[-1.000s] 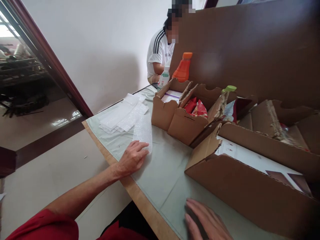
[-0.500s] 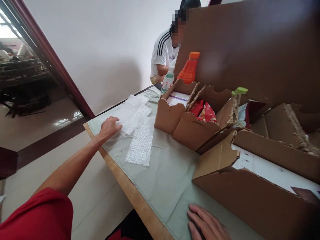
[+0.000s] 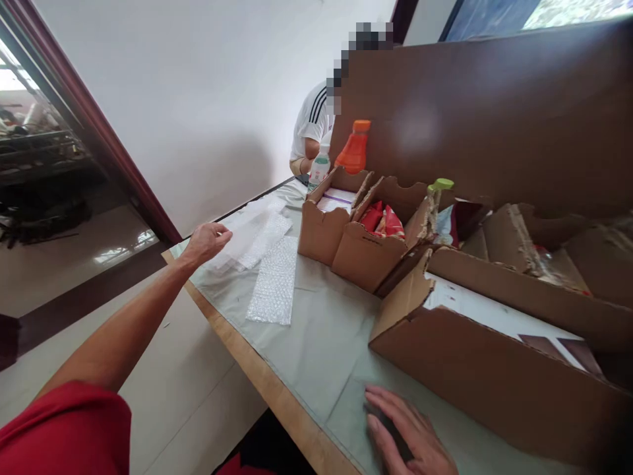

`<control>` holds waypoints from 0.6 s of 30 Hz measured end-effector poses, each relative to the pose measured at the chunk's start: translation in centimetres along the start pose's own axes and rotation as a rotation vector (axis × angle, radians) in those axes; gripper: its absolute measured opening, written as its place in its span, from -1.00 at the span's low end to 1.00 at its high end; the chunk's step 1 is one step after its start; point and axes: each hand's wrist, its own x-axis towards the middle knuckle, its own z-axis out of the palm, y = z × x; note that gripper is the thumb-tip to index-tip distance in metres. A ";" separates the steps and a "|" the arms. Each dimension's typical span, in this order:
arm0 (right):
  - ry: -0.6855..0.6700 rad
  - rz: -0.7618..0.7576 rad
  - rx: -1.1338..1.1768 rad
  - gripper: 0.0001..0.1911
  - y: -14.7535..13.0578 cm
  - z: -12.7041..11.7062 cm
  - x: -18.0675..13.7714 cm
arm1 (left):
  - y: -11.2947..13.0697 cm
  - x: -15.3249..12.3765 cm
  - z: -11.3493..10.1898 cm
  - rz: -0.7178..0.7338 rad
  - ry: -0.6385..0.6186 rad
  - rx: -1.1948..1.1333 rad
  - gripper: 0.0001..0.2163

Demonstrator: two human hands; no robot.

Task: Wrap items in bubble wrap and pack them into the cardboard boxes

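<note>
My left hand (image 3: 205,243) is at the table's far left corner, its thumb and fingers closed on the near edge of a thin translucent bubble wrap sheet (image 3: 247,227). That sheet is blurred and partly raised. Under and beside it lie more strips; the nearest bubble wrap strip (image 3: 273,282) is flat on the cloth. My right hand (image 3: 410,429) is by the table's front edge, fingers apart, with nothing visible in it. It is beside a long cardboard box (image 3: 469,363) that has a white printed item inside.
Cardboard bins (image 3: 324,234) line the table's right side, one with red packets (image 3: 383,221). Behind them are an orange bottle (image 3: 353,152), a clear bottle (image 3: 320,168) and a brown panel (image 3: 469,119). A person in a white shirt (image 3: 311,119) sits beyond. Grey-green cloth (image 3: 326,330) covers the table.
My left hand has drawn back slightly and its fingers have closed on the bubble wrap sheet, lifting and shifting it toward me. The thumb and fingers of my right hand have spread apart. The view has shifted slightly.
</note>
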 end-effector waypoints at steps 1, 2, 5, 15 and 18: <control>-0.026 0.069 0.065 -0.76 -0.6 -0.3 0.3 | 1.1 -1.5 0.2 0.043 -0.018 -0.049 -0.82; -0.069 0.138 0.139 -0.75 -1.3 -0.5 0.7 | 2.2 -3.3 0.7 0.087 -0.053 -0.102 -0.82; -0.189 0.315 0.410 -0.50 -3.8 -0.2 1.8 | 5.7 -9.8 3.7 0.193 -0.220 -0.266 -0.72; 0.074 0.831 0.640 -0.44 -3.9 -2.2 0.1 | 11.7 -24.6 12.2 0.587 -0.614 -0.767 -0.83; 0.039 1.005 0.695 -0.45 -2.1 -6.0 -2.8 | 9.7 -23.9 12.5 0.652 -0.468 -0.571 -0.83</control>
